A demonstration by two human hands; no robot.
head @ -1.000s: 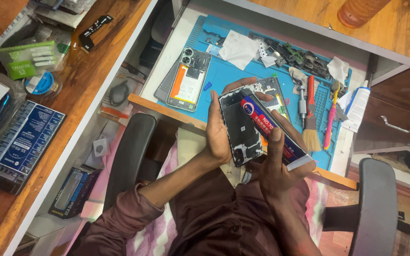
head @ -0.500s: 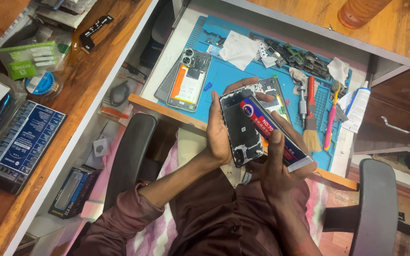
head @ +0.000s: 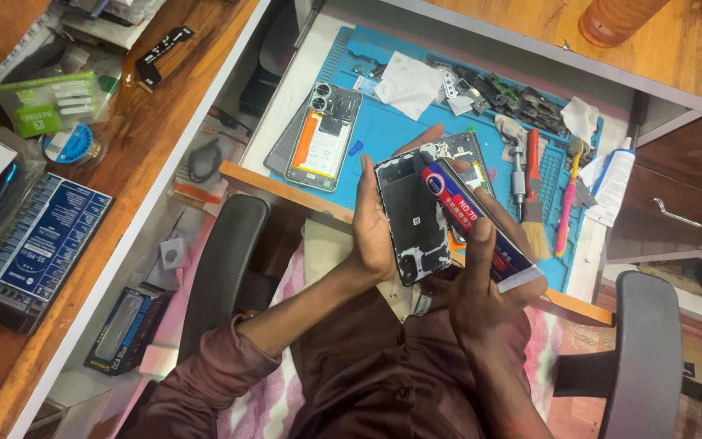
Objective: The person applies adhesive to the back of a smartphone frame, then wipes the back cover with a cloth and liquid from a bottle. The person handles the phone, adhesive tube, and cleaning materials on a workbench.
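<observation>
Phone frame cradled upright in left hand, open side exposed for gluing. Glue tube gripped in right hand, nozzle angled onto top edge.

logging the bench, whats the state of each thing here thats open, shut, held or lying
phone frame: opened, no back cover, held upright in left hand
glue tube: gripped by right hand, nozzle at the frame's top edge
second phone: back off, flat on blue mat
brush: lying on mat
pull-out tray: pulled out

2 opened phones, 1 glue tube, 1 brush, 1 bottle
</observation>
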